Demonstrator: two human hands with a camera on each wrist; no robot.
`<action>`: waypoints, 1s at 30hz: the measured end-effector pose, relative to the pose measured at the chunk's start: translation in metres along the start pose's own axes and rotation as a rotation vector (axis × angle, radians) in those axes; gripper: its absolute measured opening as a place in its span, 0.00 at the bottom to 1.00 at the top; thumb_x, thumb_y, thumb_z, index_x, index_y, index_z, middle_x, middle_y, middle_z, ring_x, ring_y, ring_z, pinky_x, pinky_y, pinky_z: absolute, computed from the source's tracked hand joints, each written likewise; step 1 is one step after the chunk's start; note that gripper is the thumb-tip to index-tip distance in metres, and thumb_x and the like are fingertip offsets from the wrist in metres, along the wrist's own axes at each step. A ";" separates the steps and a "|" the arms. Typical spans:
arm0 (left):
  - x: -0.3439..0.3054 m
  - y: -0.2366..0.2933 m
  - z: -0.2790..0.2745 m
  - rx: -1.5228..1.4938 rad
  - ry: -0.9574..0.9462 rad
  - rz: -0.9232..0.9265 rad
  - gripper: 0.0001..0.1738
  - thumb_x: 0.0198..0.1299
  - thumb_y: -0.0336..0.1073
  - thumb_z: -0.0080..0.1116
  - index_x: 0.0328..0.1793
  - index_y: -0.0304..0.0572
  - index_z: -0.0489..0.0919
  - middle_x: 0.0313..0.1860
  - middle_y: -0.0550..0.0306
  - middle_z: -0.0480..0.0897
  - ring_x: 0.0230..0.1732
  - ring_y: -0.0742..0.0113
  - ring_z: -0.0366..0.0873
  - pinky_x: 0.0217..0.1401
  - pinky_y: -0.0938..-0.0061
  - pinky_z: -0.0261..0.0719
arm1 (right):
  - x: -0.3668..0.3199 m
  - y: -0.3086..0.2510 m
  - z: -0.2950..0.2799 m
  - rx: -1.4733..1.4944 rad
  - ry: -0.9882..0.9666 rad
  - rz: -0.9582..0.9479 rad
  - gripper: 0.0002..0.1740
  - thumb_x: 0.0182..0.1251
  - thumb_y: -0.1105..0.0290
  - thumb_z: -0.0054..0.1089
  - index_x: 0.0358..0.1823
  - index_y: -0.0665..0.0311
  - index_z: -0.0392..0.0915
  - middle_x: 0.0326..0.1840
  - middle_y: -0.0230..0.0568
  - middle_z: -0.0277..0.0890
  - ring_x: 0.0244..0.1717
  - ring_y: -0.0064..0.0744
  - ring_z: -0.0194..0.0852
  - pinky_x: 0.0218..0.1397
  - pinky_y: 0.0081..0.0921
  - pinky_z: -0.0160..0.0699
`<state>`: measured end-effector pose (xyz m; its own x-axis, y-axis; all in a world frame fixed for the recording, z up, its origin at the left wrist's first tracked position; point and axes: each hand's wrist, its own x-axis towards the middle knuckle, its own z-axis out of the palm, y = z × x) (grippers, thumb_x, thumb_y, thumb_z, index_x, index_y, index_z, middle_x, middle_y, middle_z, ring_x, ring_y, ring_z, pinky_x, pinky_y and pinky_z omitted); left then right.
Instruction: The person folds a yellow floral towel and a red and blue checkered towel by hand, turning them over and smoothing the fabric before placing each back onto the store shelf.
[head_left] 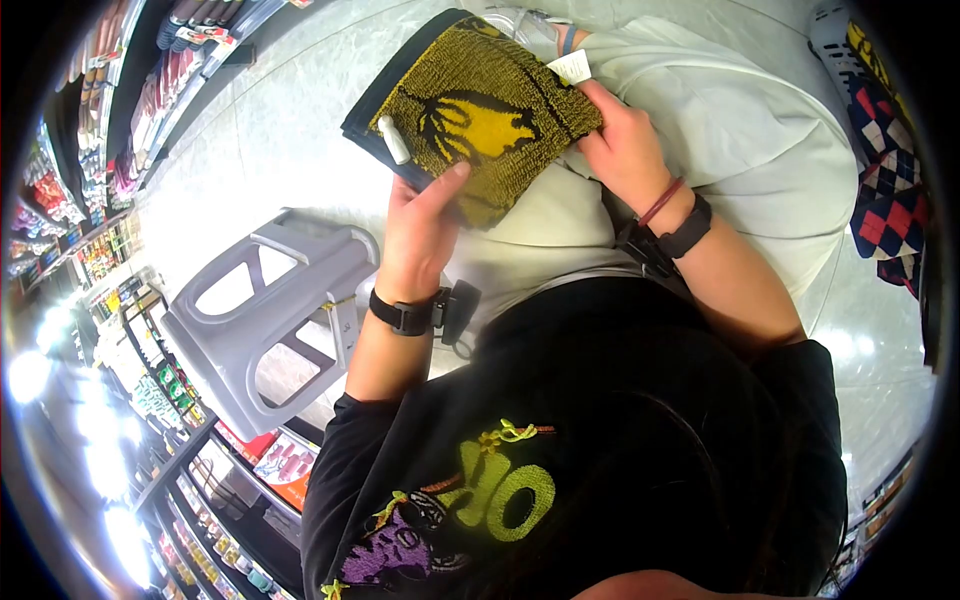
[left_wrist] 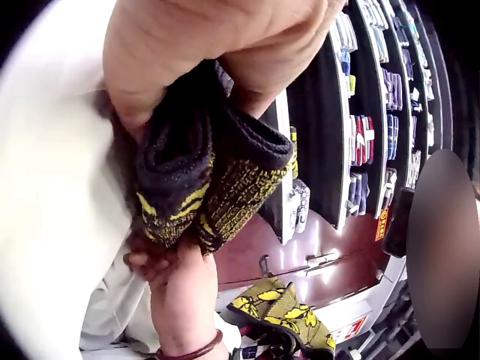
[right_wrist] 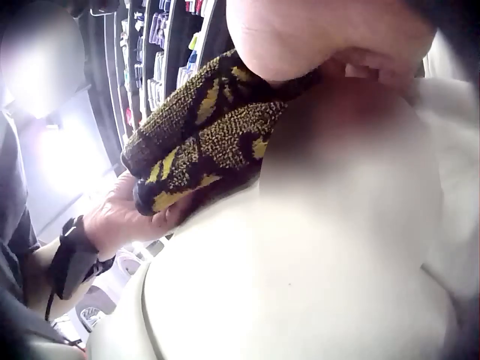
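Observation:
A folded black-and-yellow terry towel [head_left: 480, 130] lies over the person's lap, held between both hands. It has a dark border, a yellow motif, a white paper label [head_left: 571, 67] at the upper right and a white plastic tag [head_left: 394, 140] at its left edge. The left hand [head_left: 425, 215] grips the near-left edge, thumb on top and fingers hidden beneath. At the right corner, the right hand [head_left: 625, 145] pinches the cloth below the label. Rolled-looking folds of the towel [left_wrist: 244, 187] show end-on in the left wrist view, with the right hand [left_wrist: 184, 292] beyond.
A grey plastic stool-like frame [head_left: 365, 250] stands on the tiled floor left of the person. Shelves of folded goods [head_left: 185, 75] run along the left. At the right hang argyle-patterned textiles [head_left: 888, 230]; another yellow patterned cloth [left_wrist: 281, 307] shows in the left wrist view.

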<state>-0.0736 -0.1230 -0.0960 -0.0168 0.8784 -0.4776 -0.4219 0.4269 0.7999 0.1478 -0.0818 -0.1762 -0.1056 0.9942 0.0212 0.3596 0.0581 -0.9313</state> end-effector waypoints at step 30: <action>-0.004 0.027 -0.001 1.527 -0.121 0.866 0.42 0.57 0.38 0.61 0.76 0.33 0.59 0.77 0.38 0.59 0.79 0.37 0.51 0.79 0.48 0.48 | 0.009 -0.014 -0.012 0.138 -0.016 -0.393 0.12 0.56 0.79 0.63 0.40 0.58 0.86 0.33 0.38 0.81 0.33 0.37 0.78 0.37 0.28 0.77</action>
<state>-0.0858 -0.1153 -0.0726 0.3351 0.9204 0.2014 0.8222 -0.3901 0.4146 0.1527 -0.0724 -0.1590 -0.2251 0.8972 0.3800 0.1612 0.4189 -0.8936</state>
